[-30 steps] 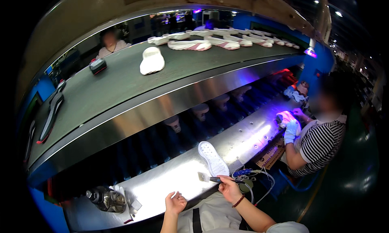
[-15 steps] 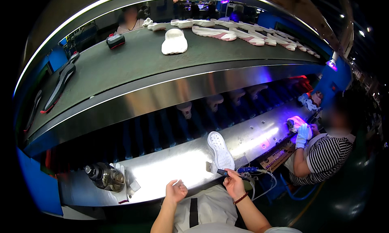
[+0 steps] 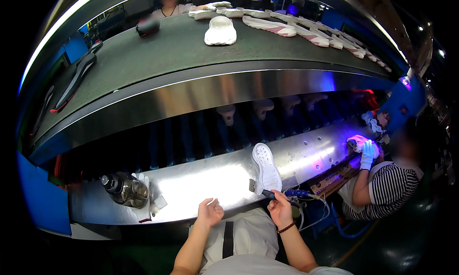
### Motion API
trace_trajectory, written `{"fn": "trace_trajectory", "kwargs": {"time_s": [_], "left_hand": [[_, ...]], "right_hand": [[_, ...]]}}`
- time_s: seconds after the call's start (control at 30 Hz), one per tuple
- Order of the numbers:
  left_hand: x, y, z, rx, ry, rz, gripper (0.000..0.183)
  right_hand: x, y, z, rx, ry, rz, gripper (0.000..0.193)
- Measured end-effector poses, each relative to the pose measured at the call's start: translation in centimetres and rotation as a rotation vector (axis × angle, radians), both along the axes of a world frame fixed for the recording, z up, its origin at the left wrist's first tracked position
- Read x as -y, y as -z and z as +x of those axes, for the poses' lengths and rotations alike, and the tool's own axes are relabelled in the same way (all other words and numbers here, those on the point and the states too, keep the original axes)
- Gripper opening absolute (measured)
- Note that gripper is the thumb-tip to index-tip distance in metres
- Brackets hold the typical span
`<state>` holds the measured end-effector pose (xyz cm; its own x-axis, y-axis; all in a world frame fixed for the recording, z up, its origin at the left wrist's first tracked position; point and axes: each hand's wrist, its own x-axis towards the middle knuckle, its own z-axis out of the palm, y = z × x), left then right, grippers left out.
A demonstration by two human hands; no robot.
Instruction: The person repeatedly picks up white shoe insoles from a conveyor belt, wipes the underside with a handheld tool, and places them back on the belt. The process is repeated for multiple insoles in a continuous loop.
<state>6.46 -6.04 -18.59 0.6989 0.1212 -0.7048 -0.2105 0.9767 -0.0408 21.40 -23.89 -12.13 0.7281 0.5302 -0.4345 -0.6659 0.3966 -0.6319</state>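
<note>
Brush (image 3: 268, 194) gripped in right hand (image 3: 279, 207), kept beside white sole (image 3: 267, 170) on steel ledge (image 3: 191, 189); placement barely changed since second ago, work seemingly paused; left hand (image 3: 210, 212) held empty, loosely curled.

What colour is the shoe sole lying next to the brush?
The shoe sole is white. It shows best in the head view, beside the brush.

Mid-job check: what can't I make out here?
In the head view:
Brush handle: rear part hidden by the right hand.
White sole: downward face hidden by the sole itself.
Co-worker's pale item: partly covered by a gloved hand.
Far white-pink pieces: too small for detail.
</note>
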Motion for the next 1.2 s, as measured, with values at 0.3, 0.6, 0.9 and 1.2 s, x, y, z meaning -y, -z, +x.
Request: {"fn": "trace_trajectory", "kwargs": {"time_s": [0.3,0.6,0.9,1.2], "left_hand": [[0.1,-0.3,0.2,0.017,-0.025,-0.027,0.013],[0.2,-0.4,0.4,0.036,-0.041,0.038,0.011],[0.1,1.6,0.6,0.037,-0.016,0.042,0.014],[0.3,1.3,0.9,0.046,-0.011,0.062,0.011]], "right_hand": [[0.0,0.2,0.1,0.008,0.003,-0.015,0.018],[0.1,0.2,0.2,-0.007,0.012,-0.020,0.017],[0.1,0.2,0.0,0.004,0.021,-0.042,0.015],[0.3,0.6,0.0,-0.003,0.031,-0.032,0.016]]}}
